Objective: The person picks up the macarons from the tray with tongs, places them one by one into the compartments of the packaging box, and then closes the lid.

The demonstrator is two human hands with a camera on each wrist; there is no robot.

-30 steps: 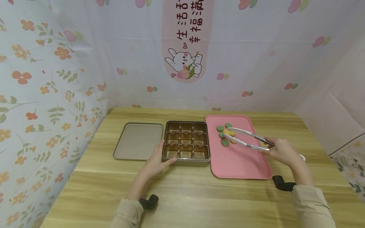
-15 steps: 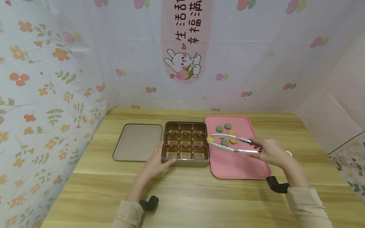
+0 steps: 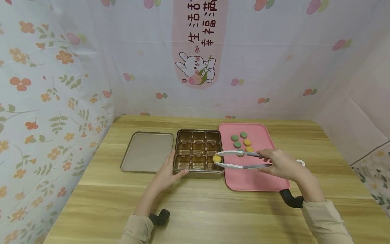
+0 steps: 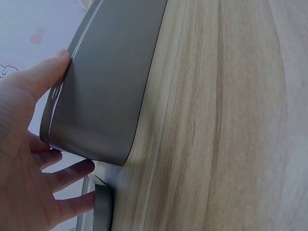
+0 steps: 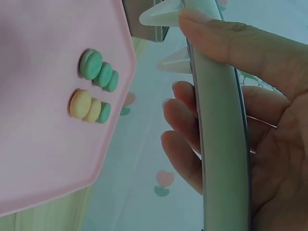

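My right hand grips metal tongs with white tips. Between the tips a yellow macaron hangs over the front right compartment of a bronze box; whether it touches the bottom is hard to tell. The box has a gold divided insert with compartments in rows of three. At its front left corner rests my left hand, the thumb on the front rim and the fingers along the left side. More green macarons and yellow macarons lie on a pink tray.
A flat bronze lid lies to the left of the box. The tray stands close against the box's right side. Behind the wooden table hangs a patterned cloth. A white ring shows behind my right wrist.
The tongs have carried the yellow macaron left, off the tray, to above the front right compartment. My right hand has moved left with them. The left hand has stayed at the box.
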